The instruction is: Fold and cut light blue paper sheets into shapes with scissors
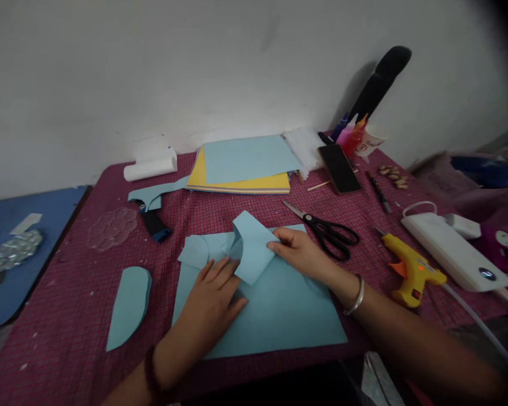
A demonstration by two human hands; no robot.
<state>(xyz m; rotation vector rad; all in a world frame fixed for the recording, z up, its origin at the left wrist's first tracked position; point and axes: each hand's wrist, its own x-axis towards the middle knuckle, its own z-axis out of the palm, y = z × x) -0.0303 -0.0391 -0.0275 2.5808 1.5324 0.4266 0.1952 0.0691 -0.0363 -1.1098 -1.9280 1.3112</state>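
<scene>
A large light-blue sheet of paper (279,316) lies flat at the front of the table. Above it, my right hand (298,252) pinches the right edge of a smaller cut piece of blue paper (256,248), which is raised and bent. Fingers stretched out, my left hand (214,299) rests on the blue paper, its fingertips near the left side of that piece. Another blue offcut (193,251) with a curved cut lies beyond my left fingertips. To the left is a half-round blue paper shape (129,307). Black-handled scissors (328,228) lie partly open behind my right hand.
A yellow glue gun (412,270) and a white power bank (452,248) lie on the right. Behind are a phone (339,168), a stack of coloured paper (245,183) and a white roll (150,168). A blue paper strip (163,192) lies over a dark-handled tool (156,225).
</scene>
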